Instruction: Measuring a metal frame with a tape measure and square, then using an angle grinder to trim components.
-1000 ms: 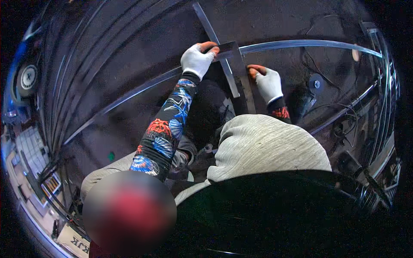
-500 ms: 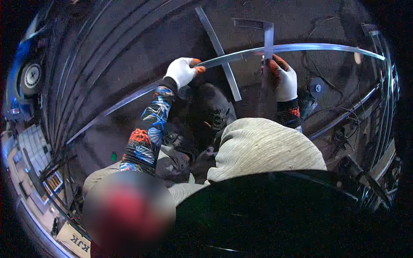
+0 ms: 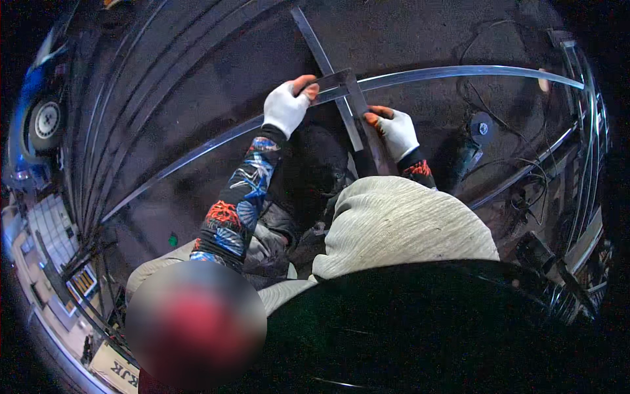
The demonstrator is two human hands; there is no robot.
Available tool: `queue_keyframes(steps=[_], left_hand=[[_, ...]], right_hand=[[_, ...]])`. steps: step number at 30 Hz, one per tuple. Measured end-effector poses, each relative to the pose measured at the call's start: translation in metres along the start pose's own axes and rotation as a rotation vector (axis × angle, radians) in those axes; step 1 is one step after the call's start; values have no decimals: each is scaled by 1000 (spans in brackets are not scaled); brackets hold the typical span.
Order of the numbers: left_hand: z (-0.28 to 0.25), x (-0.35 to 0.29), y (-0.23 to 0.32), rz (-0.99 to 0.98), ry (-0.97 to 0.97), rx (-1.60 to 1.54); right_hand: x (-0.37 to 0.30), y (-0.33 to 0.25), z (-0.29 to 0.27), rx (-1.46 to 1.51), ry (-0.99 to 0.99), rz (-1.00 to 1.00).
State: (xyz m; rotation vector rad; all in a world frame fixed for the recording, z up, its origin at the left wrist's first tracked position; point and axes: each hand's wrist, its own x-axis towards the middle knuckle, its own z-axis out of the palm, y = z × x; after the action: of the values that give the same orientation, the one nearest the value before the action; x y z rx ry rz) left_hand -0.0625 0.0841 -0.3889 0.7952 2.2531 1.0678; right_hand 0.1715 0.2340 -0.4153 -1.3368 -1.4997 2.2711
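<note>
Your left hand (image 3: 287,106) pinches the steel square (image 3: 341,82); right hand (image 3: 396,131) presses its blade on the long metal bar (image 3: 197,152). Square seated; marking not visible.

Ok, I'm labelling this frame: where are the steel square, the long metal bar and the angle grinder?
steel square (image 3: 338,81), head view, on its horizontal blade.
long metal bar (image 3: 459,71), head view, on its bright upper face.
angle grinder (image 3: 481,127), head view, on its round disc.

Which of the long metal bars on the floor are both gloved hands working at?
The long bar curving across the middle of the floor. The left hand and right hand hold a metal square against it; the other bars at left lie untouched.
</note>
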Motion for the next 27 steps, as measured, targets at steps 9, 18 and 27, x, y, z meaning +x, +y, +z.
queue_keyframes(steps=[9,18,27], left_hand=[[14,10,13,-280,-63,-241],[14,-4,23,-298,-58,-296],[20,-4,24,-290,-49,-285]], right_hand=[[-8,0,-2,-204,145,-59],[-19,-15,-3,-239,242,-184],[-22,-20,1,-271,300,-189]])
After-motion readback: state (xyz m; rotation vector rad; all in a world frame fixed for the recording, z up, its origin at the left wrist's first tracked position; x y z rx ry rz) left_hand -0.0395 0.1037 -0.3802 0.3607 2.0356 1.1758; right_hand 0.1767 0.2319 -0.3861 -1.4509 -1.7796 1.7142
